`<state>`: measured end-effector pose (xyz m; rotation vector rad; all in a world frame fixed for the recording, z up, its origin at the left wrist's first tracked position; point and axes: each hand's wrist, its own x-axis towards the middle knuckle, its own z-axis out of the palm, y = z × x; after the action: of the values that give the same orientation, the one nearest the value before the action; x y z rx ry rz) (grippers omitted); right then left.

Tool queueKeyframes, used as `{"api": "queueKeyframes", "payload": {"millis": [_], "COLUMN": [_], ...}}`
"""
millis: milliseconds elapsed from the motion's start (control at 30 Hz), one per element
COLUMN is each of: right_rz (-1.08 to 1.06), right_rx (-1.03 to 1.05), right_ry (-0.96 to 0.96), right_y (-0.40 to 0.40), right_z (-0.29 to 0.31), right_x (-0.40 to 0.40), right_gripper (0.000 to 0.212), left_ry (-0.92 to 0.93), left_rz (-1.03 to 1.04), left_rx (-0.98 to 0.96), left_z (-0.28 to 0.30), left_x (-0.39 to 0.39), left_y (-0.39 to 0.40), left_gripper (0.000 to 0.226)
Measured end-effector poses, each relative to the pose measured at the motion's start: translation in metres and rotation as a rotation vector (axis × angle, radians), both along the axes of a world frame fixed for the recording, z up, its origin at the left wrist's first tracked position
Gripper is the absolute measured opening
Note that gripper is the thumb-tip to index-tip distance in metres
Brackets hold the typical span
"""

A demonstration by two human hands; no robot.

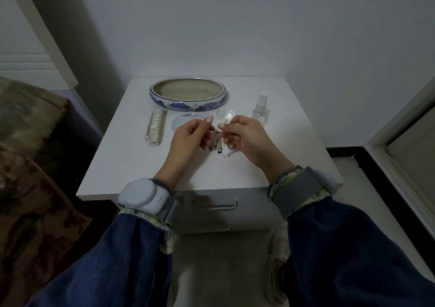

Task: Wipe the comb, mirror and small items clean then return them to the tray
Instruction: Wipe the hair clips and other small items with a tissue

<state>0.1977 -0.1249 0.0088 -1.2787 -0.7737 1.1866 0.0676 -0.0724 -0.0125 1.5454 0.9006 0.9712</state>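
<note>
White nightstand [141,165]. L hand [188,137] & R hand [247,137] raised together, each pinching a small clear item [227,118]. Beyond: comb [156,127], mirror [186,120], spray bottle [260,110], empty tray [188,103] at back.

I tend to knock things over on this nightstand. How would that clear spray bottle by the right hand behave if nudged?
The spray bottle stands upright, tall and narrow, so it probably tips easily. It looks like clear plastic and mostly empty, so likely light. Its round body may roll once down, perhaps toward the nightstand's right edge.
</note>
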Motion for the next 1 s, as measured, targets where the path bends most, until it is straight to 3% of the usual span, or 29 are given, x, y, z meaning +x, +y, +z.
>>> {"api": "queueKeyframes", "payload": {"millis": [167, 367, 500, 800, 900, 1000], "right_rz": [0.023, 0.024, -0.088, -0.104, -0.152, -0.549], "right_rx": [0.008, -0.048, -0.024, -0.003, 0.008, 0.124], "right_ry": [0.021, 0.097, 0.055, 0.036, -0.066, -0.41], "right_y": [-0.001, -0.004, -0.002, -0.003, -0.003, -0.005], "right_z": [0.003, 0.001, -0.003, -0.002, -0.001, -0.003], "right_x": [0.0, 0.004, 0.01, 0.009, 0.007, 0.017], "right_gripper": [0.017, 0.012, 0.016, 0.018, 0.021, 0.014], "left_ry": [0.097, 0.177, 0.107, 0.037, 0.046, 0.061], "left_rz": [-0.08, -0.025, -0.028, -0.117, -0.089, -0.006], "left_rx": [0.08, 0.178, 0.133, 0.045, 0.062, 0.072], "left_z": [-0.001, -0.004, -0.003, 0.0, 0.001, 0.001], "left_x": [0.006, 0.003, 0.001, 0.003, 0.002, 0.001], "left_y": [0.001, 0.005, 0.006, 0.005, 0.004, 0.006], "left_gripper": [0.029, 0.035, 0.032, 0.029, 0.03, 0.03]}}
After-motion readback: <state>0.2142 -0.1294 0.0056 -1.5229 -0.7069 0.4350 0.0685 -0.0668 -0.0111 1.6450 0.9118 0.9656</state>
